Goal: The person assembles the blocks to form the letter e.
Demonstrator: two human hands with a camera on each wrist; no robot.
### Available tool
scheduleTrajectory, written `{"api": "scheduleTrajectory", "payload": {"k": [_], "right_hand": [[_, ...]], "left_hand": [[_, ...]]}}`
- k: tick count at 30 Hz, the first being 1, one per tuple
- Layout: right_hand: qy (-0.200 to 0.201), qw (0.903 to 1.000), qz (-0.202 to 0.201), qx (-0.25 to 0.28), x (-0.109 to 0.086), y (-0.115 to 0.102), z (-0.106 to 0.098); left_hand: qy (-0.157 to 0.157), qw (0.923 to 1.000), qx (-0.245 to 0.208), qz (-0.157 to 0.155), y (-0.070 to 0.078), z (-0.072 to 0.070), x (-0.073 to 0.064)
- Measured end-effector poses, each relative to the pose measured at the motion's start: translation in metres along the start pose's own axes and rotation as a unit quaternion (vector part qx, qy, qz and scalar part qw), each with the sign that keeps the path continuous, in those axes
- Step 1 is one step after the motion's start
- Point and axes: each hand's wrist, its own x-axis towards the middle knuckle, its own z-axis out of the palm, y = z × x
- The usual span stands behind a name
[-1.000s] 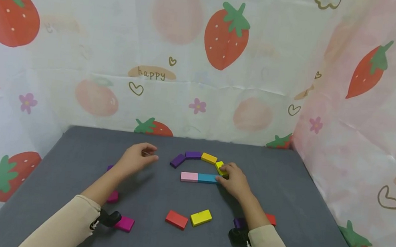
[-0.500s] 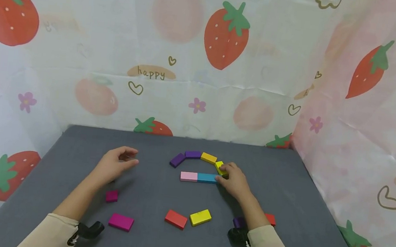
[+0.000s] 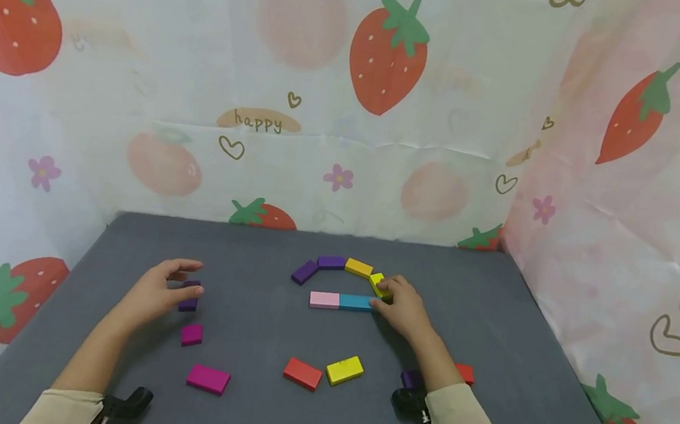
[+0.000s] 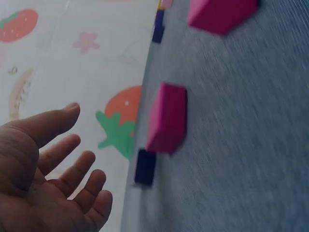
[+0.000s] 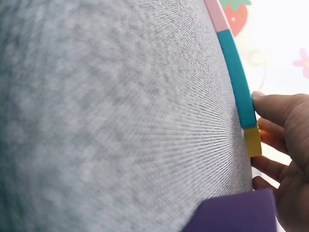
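Note:
My left hand (image 3: 152,294) is over the left side of the table, its fingers and thumb spread apart. A purple block (image 3: 188,305) shows between and below them in the head view; in the left wrist view the hand (image 4: 53,179) holds nothing. Toward the back, my right hand (image 3: 406,310) has its fingers around a yellow block (image 3: 377,282), the right end of an arc. The thumb rests at the right end of a blue block (image 3: 355,303). Alongside the blue block lies a pink block (image 3: 324,300). The hand partly hides the yellow block.
Two purple blocks (image 3: 331,263) and an orange-yellow block (image 3: 359,268) continue the arc. Nearer lie two magenta blocks (image 3: 208,379), a red block (image 3: 302,374) and a yellow one (image 3: 345,371). By the right forearm are a purple block (image 3: 411,380) and a red block (image 3: 465,374).
My left hand has moved left and slightly nearer, from beside the arc to over the left purple block, uncovering the magenta blocks. The right hand has stayed in place.

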Motion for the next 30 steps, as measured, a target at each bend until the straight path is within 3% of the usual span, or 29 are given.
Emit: {"api": "scheduleTrajectory", "payload": {"k": [16, 30], "right_hand": [[-0.001, 0.9999, 0.01, 0.007, -0.002, 0.0, 0.001], [0.005, 1.0, -0.003, -0.004, -0.001, 0.0, 0.002]], "left_hand": [[-0.029, 0.9993, -0.01, -0.019, -0.039, -0.005, -0.002], [-0.017, 0.9994, -0.008, -0.028, -0.046, 0.004, 0.0]]}}
